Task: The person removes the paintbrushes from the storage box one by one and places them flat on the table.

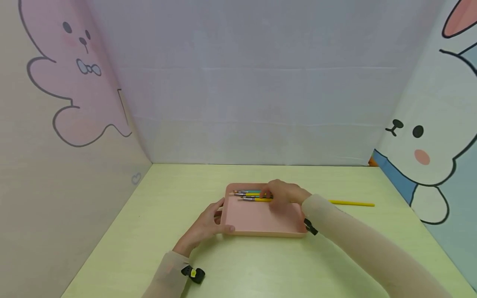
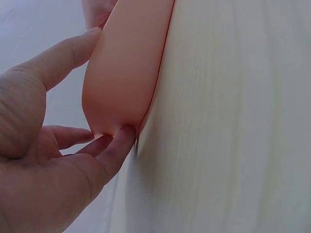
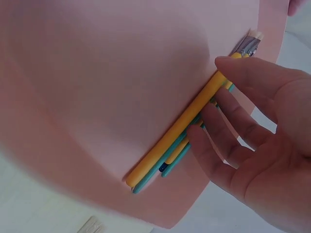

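Observation:
A shallow pink tray point(image 1: 261, 221) lies on the table. My left hand point(image 1: 206, 221) holds its left side, with the thumb at the near rim and the fingers against the wall. In the left wrist view, the fingertips press the rounded corner of the tray point(image 2: 121, 82). Several paintbrushes point(image 3: 177, 126) with yellow and teal handles lie side by side along the tray's far side. My right hand point(image 1: 281, 192) reaches over the tray and grips them, thumb on one side and fingertips point(image 3: 197, 131) on the other. Its palm partly hides the handles in the head view.
A yellow rod point(image 1: 352, 203) lies on the light table point(image 1: 167, 186) right of the tray, partly behind my right sleeve point(image 1: 346, 227). A pale wall point(image 1: 261, 103) stands behind the table. Side panels with cartoon animals flank it.

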Available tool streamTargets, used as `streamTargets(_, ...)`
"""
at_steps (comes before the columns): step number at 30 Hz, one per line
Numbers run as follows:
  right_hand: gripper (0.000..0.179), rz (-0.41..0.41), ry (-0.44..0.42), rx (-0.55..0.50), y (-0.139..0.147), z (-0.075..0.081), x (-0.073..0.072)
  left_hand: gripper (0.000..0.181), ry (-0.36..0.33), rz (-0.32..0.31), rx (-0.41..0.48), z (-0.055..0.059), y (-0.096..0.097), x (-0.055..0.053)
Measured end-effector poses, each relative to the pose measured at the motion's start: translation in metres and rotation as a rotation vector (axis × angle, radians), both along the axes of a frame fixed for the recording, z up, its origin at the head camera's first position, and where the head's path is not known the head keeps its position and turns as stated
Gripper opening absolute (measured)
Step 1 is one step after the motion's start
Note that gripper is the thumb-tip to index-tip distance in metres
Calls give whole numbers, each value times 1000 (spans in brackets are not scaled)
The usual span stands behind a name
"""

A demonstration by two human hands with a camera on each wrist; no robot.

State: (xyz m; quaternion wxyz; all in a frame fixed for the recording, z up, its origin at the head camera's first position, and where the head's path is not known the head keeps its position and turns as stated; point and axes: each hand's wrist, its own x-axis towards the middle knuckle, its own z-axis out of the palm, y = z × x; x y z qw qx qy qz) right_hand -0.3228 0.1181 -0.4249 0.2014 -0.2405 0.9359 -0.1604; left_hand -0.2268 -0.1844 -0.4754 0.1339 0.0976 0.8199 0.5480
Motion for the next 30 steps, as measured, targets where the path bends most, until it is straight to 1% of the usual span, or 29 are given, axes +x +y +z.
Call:
streamTargets(2, 42, -13, 2, 15, -1, -1, 0, 110, -5, 1, 5, -1, 0, -1)
streamTargets(9, 39, -13, 22, 49, -3, -4, 1, 110, -16, 0, 3, -1, 1, 1)
streamTargets(11, 38, -14, 24, 42, -3, -4, 1, 109, -19, 3, 8, 0, 1, 0)
streamTargets(18, 33, 63, 36, -47, -2, -2, 1, 110, -5, 2, -6, 3, 0, 1)
streamTargets(27, 32, 86, 46, -30, -2, -6, 1, 108, -20, 6, 5, 1, 0, 0)
streamTargets(30, 33, 71, 52, -15, -1, -6, 0, 108, -16, 7, 3, 0, 1, 0)
